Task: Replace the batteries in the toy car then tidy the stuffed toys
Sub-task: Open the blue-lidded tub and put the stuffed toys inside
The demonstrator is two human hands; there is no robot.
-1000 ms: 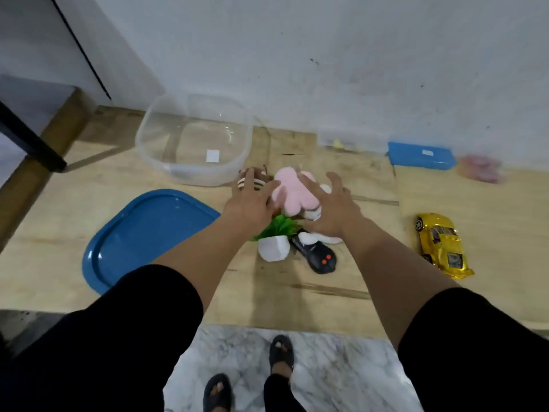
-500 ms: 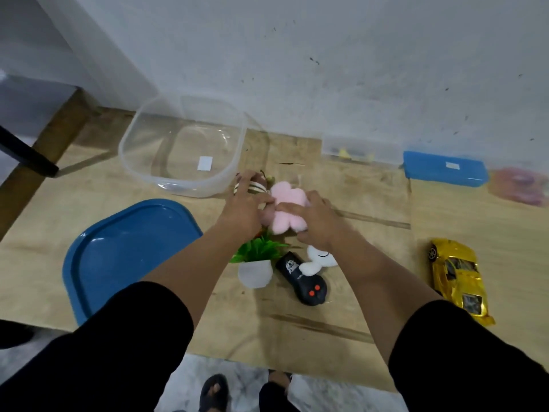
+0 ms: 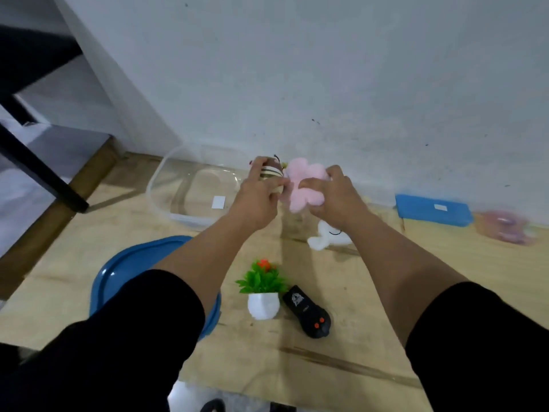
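While the left hand [image 3: 258,200] grips a stripy toy [image 3: 271,175], the right hand [image 3: 329,197] squeezes a pink toy [image 3: 303,185].

pink object [image 3: 505,226] at far right — blurred; white plush [image 3: 325,237] half behind right forearm

Both arms reach forward from short black sleeves, forearms bare, converging toward the middle of the view. The left hand [image 3: 258,200] is raised, its fingers and thumb curled in a grip round a small brown-and-cream striped stuffed toy [image 3: 271,175]. The right hand [image 3: 332,200] is at the same height just beside it, fingers curled and pinching a soft pink flower-shaped plush toy [image 3: 304,185]. The knuckles of the two hands are nearly touching.
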